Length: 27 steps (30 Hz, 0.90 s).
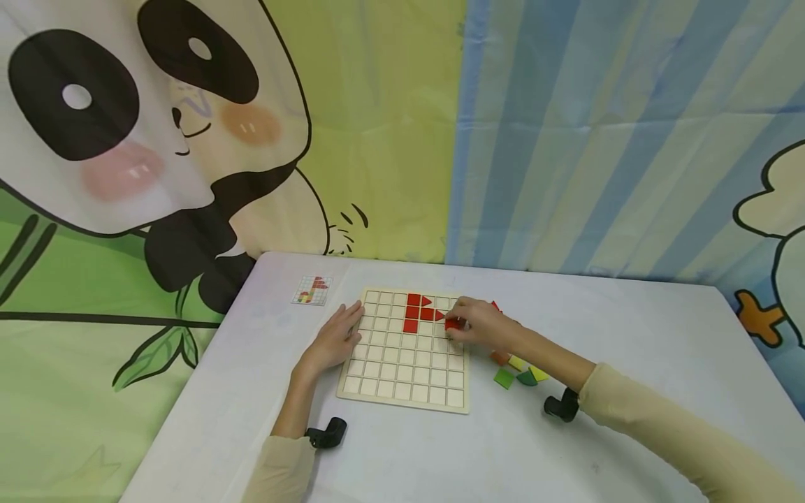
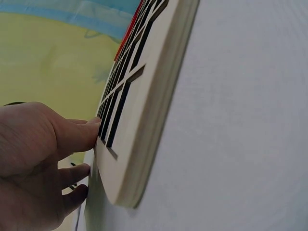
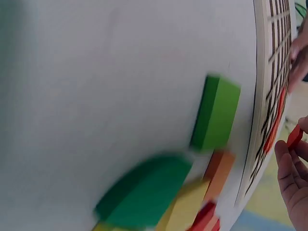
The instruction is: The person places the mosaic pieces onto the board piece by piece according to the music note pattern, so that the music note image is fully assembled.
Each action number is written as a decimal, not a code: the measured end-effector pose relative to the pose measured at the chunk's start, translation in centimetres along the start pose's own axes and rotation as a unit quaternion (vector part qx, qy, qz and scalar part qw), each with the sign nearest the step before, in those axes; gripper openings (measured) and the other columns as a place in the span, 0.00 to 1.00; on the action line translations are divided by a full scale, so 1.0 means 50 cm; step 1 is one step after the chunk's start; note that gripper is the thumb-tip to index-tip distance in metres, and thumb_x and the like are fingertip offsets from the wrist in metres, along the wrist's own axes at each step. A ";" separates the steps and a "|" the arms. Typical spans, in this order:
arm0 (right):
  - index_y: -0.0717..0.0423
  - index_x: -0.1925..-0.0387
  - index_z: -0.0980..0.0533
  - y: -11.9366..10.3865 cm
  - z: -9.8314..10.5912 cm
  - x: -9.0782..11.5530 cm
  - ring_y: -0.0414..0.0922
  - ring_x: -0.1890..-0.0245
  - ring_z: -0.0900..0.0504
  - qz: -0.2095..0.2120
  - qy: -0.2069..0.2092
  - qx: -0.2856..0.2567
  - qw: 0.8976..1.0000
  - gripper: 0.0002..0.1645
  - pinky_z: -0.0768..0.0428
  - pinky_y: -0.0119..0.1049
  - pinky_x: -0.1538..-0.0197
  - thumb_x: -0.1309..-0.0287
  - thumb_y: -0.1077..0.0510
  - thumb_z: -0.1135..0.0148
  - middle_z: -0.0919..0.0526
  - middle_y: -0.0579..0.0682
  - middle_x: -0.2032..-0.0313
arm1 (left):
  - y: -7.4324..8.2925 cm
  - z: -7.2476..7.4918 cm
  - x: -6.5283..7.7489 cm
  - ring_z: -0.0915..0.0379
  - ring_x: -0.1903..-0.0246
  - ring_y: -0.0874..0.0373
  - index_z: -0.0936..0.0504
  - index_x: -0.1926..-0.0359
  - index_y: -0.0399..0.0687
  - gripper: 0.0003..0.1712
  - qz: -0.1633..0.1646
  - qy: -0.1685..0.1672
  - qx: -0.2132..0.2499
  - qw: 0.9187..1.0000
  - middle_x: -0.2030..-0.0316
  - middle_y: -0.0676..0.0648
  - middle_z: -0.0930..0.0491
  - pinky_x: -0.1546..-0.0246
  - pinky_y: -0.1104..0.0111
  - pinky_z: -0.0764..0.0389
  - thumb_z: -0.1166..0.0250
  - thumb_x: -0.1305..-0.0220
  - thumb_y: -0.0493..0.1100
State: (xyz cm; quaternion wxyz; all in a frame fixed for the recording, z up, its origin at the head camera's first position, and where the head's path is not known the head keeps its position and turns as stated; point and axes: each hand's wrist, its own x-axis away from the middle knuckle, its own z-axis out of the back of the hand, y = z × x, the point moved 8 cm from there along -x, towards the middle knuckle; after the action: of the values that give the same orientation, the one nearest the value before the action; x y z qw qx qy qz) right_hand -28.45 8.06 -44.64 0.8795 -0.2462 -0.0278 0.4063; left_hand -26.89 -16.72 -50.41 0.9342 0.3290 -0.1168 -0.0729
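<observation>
My left hand rests at the left edge of a wooden grid board, fingers extended; in the left wrist view its thumb touches the board's side. My right hand pinches a small red block between thumb and fingertips, over the right part of the board. Several red pieces sit in the grid's upper middle, among them red squares and two red triangles pointing right. The other cells in sight are bare wood.
Right of the board lies a loose group of blocks: a green one, a dark green curved one, an orange one, yellow and red ones. A picture card with a gridded coloured pattern lies at the back left of the white table.
</observation>
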 end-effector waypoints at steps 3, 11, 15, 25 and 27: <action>0.62 0.60 0.17 -0.025 -0.026 -0.019 0.37 0.71 0.25 0.015 -0.004 0.002 1.000 0.12 0.24 0.24 0.68 0.43 0.59 0.35 0.19 0.51 0.66 | 0.000 0.000 0.001 0.66 0.23 0.42 0.43 0.26 0.43 0.33 0.002 -0.003 -0.003 1.000 0.23 0.46 0.51 0.25 0.43 0.59 0.47 0.29 0.38; 0.61 0.63 0.17 -0.050 -0.048 -0.051 0.39 0.71 0.23 0.005 0.012 0.004 1.000 0.09 0.23 0.24 0.68 0.42 0.59 0.35 0.17 0.51 0.67 | 0.000 0.001 0.001 0.66 0.23 0.43 0.43 0.26 0.43 0.32 0.001 0.001 -0.002 1.000 0.24 0.46 0.50 0.25 0.44 0.59 0.47 0.29 0.38; 0.58 0.65 0.17 -0.047 -0.061 -0.057 0.38 0.70 0.23 -0.020 -0.003 -0.007 1.000 0.06 0.24 0.24 0.68 0.41 0.58 0.36 0.16 0.49 0.68 | 0.002 0.002 0.001 0.65 0.23 0.41 0.42 0.27 0.42 0.32 0.000 0.006 -0.001 1.000 0.24 0.45 0.50 0.25 0.43 0.58 0.46 0.30 0.38; 0.57 0.65 0.16 -0.051 -0.064 -0.066 0.41 0.66 0.20 -0.031 -0.004 0.024 0.999 0.07 0.19 0.32 0.60 0.38 0.58 0.37 0.17 0.47 0.67 | 0.003 0.003 0.002 0.65 0.23 0.41 0.43 0.27 0.42 0.33 0.004 0.001 -0.011 1.000 0.24 0.44 0.50 0.25 0.43 0.57 0.46 0.30 0.37; 0.57 0.64 0.16 -0.050 -0.062 -0.066 0.41 0.65 0.20 -0.034 -0.001 0.019 0.999 0.07 0.19 0.33 0.59 0.38 0.58 0.38 0.17 0.48 0.66 | 0.002 0.003 0.002 0.65 0.23 0.42 0.43 0.27 0.43 0.33 0.007 0.000 -0.008 1.000 0.24 0.46 0.50 0.25 0.43 0.58 0.46 0.30 0.37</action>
State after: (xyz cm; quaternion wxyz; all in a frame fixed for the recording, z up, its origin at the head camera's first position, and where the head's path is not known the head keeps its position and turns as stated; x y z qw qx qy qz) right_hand -28.12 3.00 -45.72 0.8974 -0.2280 -0.0298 0.3766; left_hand -26.85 -16.76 -50.20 0.9374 0.3205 -0.1186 -0.0673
